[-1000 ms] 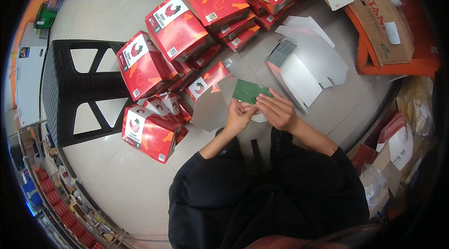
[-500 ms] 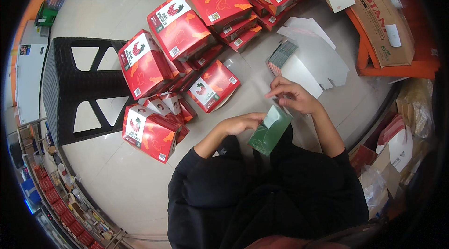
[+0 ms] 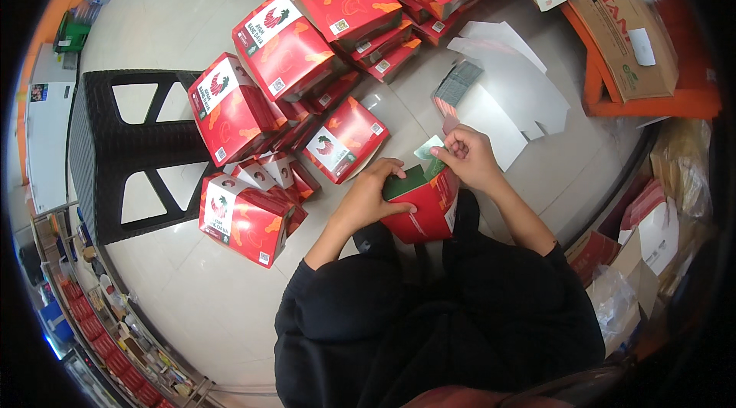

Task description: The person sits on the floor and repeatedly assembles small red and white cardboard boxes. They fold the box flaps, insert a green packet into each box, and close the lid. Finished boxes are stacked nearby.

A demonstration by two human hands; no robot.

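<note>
Above my knees stands a red carton box (image 3: 420,216), upright, its dark green inner side showing at the top. My left hand (image 3: 366,195) grips its left side, thumb on the red front and fingers over the top edge. With thumb and fingers closed, my right hand (image 3: 473,159) pinches a light green piece (image 3: 431,150) at the box's upper right edge. Whether that piece is a flap of the box or a separate card, I cannot tell. Just beyond my right hand lies a stack of flat white carton blanks (image 3: 515,93), with a grey-green banded bundle (image 3: 458,84) at its left.
Several folded red boxes (image 3: 287,40) are piled ahead and to the left, one lone red box (image 3: 347,139) nearest my hands. A black plastic stool (image 3: 142,151) lies left of them. On the right are an orange stand (image 3: 652,105), a brown carton (image 3: 625,24) and plastic bags (image 3: 613,297).
The box has turned from its green side to its red side. My left hand has shifted left and now wraps its side; my right hand has closed on the light green piece.
</note>
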